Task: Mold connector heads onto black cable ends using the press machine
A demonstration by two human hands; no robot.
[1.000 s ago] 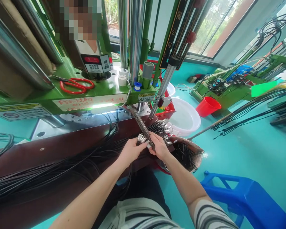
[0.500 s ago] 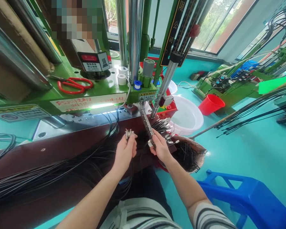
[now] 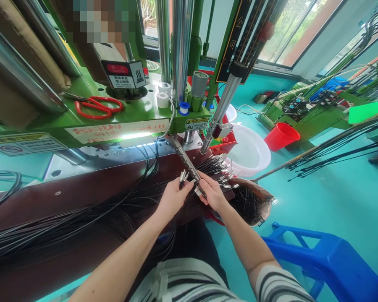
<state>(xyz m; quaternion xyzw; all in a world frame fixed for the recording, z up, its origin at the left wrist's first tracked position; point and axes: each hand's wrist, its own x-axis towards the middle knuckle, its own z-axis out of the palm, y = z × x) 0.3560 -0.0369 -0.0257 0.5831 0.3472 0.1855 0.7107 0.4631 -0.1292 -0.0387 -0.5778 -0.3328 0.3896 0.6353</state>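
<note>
My left hand (image 3: 172,198) is closed around several cable ends with shiny metal connectors (image 3: 183,177), which stick up past the thumb. Its thumb and fingertips are close beside a long metal bar (image 3: 185,158) with small slots along it; whether they touch it I cannot tell. The near end of this bar is gripped in my right hand (image 3: 213,194), while its far end lies by the metal plate under the green press. Just beyond my right hand, a bundle of black cables with metal ends (image 3: 219,163) lies on the brown table (image 3: 113,170).
Black cables (image 3: 91,209) run across the table from the left. Red-handled scissors (image 3: 99,108) lie on the green press (image 3: 138,111). To the right stand a white basin (image 3: 250,153), a sack of black scraps (image 3: 247,203), a red bucket (image 3: 282,136) and a blue stool (image 3: 330,256).
My left hand has moved right with the cable ends, up to the metal bar. The bar's far end has shifted left, while my right hand keeps hold of the near end.
</note>
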